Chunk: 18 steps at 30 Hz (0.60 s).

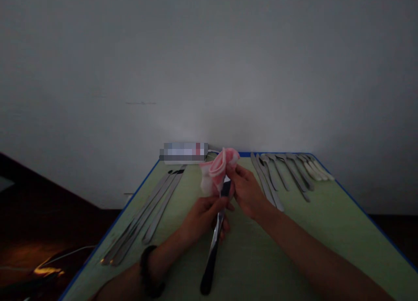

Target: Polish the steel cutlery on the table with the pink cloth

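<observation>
A shiny metal table knife (214, 240) slants over the middle of the table, its handle end toward me. My left hand (204, 214) is closed around it near mid-length, thumb on top. A pink and white cloth (218, 170) is bunched over the knife's far end, hiding the tip. Pinching the cloth against the blade is my right hand (246, 190). Several long metal knives (153, 209) lie to the left of my left hand. Beyond my right hand, two knives (266, 183) lie side by side, followed by a row of spoons and forks (290, 172).
The table (261, 266) has a pale green top and blue edging, and stands against a grey wall (209, 65). A blurred-out white box (184, 153) sits at its back left. White-handled cutlery (315, 170) lies near the right edge. A cable (68, 251) shows at lower left.
</observation>
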Tool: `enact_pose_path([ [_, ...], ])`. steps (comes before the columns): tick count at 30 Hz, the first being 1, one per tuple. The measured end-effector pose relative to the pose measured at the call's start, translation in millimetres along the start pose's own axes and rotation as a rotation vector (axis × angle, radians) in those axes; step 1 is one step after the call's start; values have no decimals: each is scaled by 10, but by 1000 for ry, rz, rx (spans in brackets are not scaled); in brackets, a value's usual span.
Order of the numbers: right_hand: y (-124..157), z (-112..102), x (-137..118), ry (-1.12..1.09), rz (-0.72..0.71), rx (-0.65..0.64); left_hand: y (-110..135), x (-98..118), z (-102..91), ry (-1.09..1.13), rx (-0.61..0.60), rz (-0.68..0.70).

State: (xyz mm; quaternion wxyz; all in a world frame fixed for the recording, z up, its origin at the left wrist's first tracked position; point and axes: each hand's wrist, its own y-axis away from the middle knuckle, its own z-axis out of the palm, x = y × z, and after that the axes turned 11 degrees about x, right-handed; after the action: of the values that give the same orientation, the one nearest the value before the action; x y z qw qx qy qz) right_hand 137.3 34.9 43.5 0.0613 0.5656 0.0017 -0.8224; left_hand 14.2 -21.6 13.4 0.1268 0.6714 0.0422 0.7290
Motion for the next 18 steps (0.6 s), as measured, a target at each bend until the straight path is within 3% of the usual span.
enact_pose_path([
  [3,-117,-90,-63,-30,-53,89,35,-34,14,-51,-174,-21],
  [5,-187,-148,-103,-36,-101,142,51,-52,22,-60,-195,7],
  [12,-49,-44,98,167,-221,255,42,-66,44,-129,-18,80],
  [18,-55,-35,155,121,-128,230,55,-58,71,-225,13,118],
])
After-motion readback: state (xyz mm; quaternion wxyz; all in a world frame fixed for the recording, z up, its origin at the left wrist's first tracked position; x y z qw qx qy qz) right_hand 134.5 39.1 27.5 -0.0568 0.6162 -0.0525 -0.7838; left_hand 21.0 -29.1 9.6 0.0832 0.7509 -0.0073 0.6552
